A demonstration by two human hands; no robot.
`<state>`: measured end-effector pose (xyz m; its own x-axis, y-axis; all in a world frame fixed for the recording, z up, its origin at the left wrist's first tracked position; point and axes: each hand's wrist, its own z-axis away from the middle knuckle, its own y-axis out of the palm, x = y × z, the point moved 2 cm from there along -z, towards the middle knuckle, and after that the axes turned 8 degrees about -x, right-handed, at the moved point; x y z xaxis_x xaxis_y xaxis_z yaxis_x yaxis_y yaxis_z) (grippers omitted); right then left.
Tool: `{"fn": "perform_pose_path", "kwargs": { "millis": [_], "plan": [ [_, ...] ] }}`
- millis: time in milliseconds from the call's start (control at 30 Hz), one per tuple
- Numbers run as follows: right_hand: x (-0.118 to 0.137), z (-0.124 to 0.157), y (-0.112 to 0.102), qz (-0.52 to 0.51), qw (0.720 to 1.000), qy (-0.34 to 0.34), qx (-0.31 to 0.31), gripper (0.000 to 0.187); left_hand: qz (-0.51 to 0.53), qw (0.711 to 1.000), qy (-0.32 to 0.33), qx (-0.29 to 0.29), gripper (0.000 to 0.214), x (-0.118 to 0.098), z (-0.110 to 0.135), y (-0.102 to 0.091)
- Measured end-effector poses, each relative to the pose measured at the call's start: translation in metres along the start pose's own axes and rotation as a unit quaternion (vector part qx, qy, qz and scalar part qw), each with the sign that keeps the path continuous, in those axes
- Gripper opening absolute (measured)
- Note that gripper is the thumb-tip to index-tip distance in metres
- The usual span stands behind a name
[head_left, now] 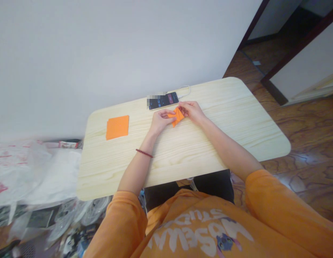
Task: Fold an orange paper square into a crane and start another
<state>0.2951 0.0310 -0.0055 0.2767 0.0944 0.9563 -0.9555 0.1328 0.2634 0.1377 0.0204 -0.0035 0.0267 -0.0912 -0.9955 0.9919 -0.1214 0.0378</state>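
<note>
Between my two hands is a small piece of folded orange paper (177,116), with creases and pointed corners. My left hand (161,120) grips its left side, thumb and fingers closed on it. At its upper right edge, the fingertips of my right hand (192,111) pinch the paper. Both hands are just above or on the table, near its back edge; I cannot tell whether the paper touches the surface. A stack of square orange paper sheets (117,127) lies flat to the left of my left hand.
A phone (163,101) with a lit screen lies behind my hands, a white cable (186,94) running from its right end. The pale wooden table (236,118) has rounded corners and backs onto a white wall. Plastic bags (34,172) are on the left, beyond the table's edge.
</note>
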Motion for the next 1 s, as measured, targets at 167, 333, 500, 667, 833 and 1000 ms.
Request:
{"fn": "perform_pose_path", "kwargs": {
  "millis": [167, 333, 500, 667, 833, 1000],
  "plan": [
    [0.0044, 0.0045, 0.0019, 0.037, 0.999, -0.004, 0.009, 0.030, -0.004, 1.000, 0.000, -0.010, 0.030, -0.0001, -0.0005, 0.0004],
    [0.0077, 0.0086, 0.0036, 0.046, 0.999, 0.010, -0.012, 0.025, -0.011, 1.000, 0.002, -0.010, 0.030, -0.0009, -0.0001, 0.0004],
    [0.0055, 0.0071, 0.0034, 0.054, 0.998, 0.012, -0.015, 0.027, -0.007, 1.000, 0.000, -0.014, 0.030, -0.0002, 0.0001, 0.0007],
    [0.0007, 0.0035, 0.0002, 0.064, 0.998, 0.009, 0.007, 0.034, 0.019, 0.999, 0.006, -0.034, 0.033, 0.0032, -0.0023, -0.0009],
    [0.0022, 0.0053, -0.0014, 0.113, 0.992, 0.017, 0.051, 0.034, 0.037, 0.997, 0.024, -0.070, 0.032, 0.0059, -0.0054, -0.0036],
    [0.0046, 0.0080, -0.0011, 0.110, 0.990, 0.023, 0.081, 0.032, 0.043, 0.994, 0.039, -0.092, 0.032, 0.0077, -0.0070, -0.0045]
  ]
}}
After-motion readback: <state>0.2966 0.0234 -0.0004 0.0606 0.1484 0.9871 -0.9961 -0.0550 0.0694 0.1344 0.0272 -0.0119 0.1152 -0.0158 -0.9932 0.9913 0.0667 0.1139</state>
